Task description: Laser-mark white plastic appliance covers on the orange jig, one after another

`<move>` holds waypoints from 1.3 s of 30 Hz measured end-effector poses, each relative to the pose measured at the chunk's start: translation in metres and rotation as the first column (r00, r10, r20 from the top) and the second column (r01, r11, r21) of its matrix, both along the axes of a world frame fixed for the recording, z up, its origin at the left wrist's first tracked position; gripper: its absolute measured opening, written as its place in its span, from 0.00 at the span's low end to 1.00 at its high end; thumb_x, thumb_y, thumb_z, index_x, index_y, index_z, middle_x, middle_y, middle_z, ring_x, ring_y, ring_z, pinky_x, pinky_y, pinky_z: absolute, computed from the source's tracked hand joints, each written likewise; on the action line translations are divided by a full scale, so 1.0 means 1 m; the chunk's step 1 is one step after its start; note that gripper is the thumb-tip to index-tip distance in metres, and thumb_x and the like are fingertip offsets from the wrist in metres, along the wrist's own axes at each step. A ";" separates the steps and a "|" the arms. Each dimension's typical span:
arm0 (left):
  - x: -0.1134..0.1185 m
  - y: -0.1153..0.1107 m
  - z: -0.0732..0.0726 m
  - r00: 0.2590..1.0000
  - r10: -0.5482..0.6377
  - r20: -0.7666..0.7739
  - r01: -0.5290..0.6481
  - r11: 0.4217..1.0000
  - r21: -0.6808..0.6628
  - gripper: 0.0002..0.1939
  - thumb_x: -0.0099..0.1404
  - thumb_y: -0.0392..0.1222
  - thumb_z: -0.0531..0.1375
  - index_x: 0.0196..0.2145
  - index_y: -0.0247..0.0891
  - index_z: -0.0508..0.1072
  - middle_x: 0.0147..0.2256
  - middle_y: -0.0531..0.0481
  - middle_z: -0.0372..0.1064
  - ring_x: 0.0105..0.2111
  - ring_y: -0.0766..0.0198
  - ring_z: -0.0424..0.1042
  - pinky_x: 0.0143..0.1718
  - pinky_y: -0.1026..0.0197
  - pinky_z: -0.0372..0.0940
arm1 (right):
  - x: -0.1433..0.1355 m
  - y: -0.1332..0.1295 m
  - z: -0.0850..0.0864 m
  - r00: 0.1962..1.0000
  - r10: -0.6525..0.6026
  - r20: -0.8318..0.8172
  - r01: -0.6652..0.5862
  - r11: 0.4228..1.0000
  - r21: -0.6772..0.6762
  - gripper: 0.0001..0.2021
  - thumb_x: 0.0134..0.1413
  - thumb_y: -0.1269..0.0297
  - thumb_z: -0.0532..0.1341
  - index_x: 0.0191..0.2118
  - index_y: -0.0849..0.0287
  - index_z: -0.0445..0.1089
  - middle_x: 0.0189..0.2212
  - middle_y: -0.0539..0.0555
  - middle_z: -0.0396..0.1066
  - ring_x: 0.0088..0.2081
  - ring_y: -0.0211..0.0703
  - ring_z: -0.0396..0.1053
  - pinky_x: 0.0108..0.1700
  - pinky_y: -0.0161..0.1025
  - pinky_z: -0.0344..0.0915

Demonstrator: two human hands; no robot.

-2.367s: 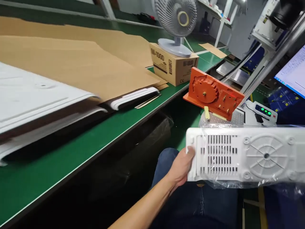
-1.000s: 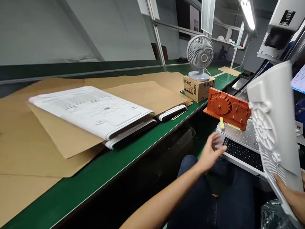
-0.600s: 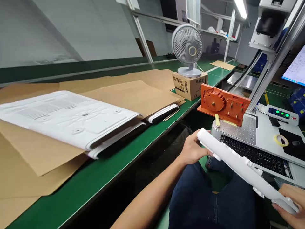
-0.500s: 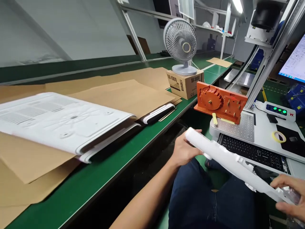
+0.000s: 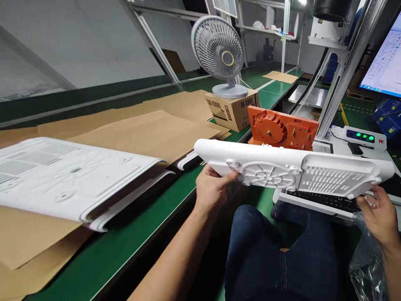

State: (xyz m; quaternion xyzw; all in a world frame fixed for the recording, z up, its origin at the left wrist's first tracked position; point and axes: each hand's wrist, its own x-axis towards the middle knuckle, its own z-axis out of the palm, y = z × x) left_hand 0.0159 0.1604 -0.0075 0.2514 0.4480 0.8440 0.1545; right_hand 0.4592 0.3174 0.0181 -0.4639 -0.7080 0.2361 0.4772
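Note:
Across my lap, in the head view, I hold up a long white plastic housing panel [image 5: 269, 173] with a round ribbed area and a slotted vent grille. My left hand [image 5: 213, 186] grips its left end, thumb on the near face. At the other end my right hand [image 5: 379, 213] pinches the lower right corner. A clear plastic bag [image 5: 368, 259] hangs by my right hand; whether the fingers hold it too is hard to make out. Behind the panel stands an orange fixture [image 5: 282, 127], its lower part hidden.
White panels [image 5: 75, 179] are stacked on brown cardboard sheets [image 5: 147, 133] along the green bench [image 5: 150, 219] at left. A fan [image 5: 219, 50] stands on a carton [image 5: 233, 112]. Beyond the panel are a keyboard [image 5: 332, 200], a control box with green lights [image 5: 365, 137] and a monitor [image 5: 384, 62].
Both hands have raised the white panel and turned it from a slanted edge-on pose to nearly level, its ribbed face now showing. The plastic bag has come into fuller view. My view has shifted slightly.

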 end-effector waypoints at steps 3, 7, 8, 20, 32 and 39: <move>-0.009 0.013 -0.006 1.000 0.006 -0.005 -0.007 0.998 -0.058 0.39 0.35 0.41 0.85 0.44 0.38 0.75 0.41 0.47 0.81 0.39 0.58 0.79 0.41 0.59 0.76 | -0.020 0.010 -0.007 0.992 -0.129 -0.005 0.129 0.991 0.018 0.33 0.51 0.33 0.73 0.47 0.59 0.77 0.39 0.60 0.81 0.39 0.56 0.78 0.41 0.46 0.71; -0.033 0.025 -0.014 0.995 0.003 -0.099 -0.019 0.986 -0.163 0.45 0.37 0.45 0.85 0.49 0.41 0.67 0.41 0.47 0.80 0.39 0.54 0.80 0.40 0.55 0.77 | -0.032 0.016 -0.011 0.979 -0.191 0.064 0.192 0.981 -0.016 0.35 0.48 0.27 0.71 0.42 0.58 0.80 0.37 0.58 0.81 0.38 0.57 0.78 0.41 0.46 0.68; -0.040 0.028 -0.015 0.990 -0.015 -0.139 -0.014 0.978 -0.206 0.45 0.39 0.47 0.85 0.49 0.41 0.67 0.42 0.46 0.80 0.40 0.53 0.80 0.40 0.55 0.76 | -0.034 0.016 -0.011 0.976 -0.201 0.088 0.204 0.979 -0.026 0.35 0.47 0.26 0.71 0.42 0.57 0.81 0.36 0.58 0.81 0.37 0.57 0.77 0.40 0.46 0.67; -0.132 0.101 0.010 0.878 -0.044 -0.477 -0.193 0.878 -0.437 0.41 0.49 0.58 0.80 0.54 0.35 0.75 0.49 0.37 0.81 0.49 0.42 0.80 0.51 0.44 0.75 | -0.113 0.077 0.016 0.946 -0.168 0.276 0.164 0.986 0.040 0.36 0.47 0.23 0.64 0.37 0.56 0.81 0.19 0.53 0.69 0.24 0.48 0.62 0.34 0.45 0.57; -0.183 0.171 0.003 0.865 0.030 -0.500 -0.295 0.837 -0.460 0.43 0.46 0.54 0.82 0.57 0.36 0.78 0.53 0.36 0.80 0.54 0.39 0.79 0.58 0.41 0.72 | -0.158 0.140 0.010 0.948 -0.124 0.294 0.127 0.992 0.010 0.33 0.46 0.29 0.66 0.43 0.55 0.83 0.22 0.55 0.72 0.29 0.56 0.67 0.40 0.49 0.60; -0.189 0.183 0.005 0.867 0.025 -0.497 -0.290 0.837 -0.464 0.41 0.47 0.51 0.82 0.56 0.36 0.78 0.53 0.37 0.81 0.54 0.40 0.79 0.57 0.43 0.73 | -0.170 0.155 0.006 0.945 -0.135 0.297 0.127 0.991 0.049 0.35 0.46 0.28 0.64 0.43 0.56 0.84 0.23 0.57 0.72 0.29 0.55 0.65 0.43 0.51 0.62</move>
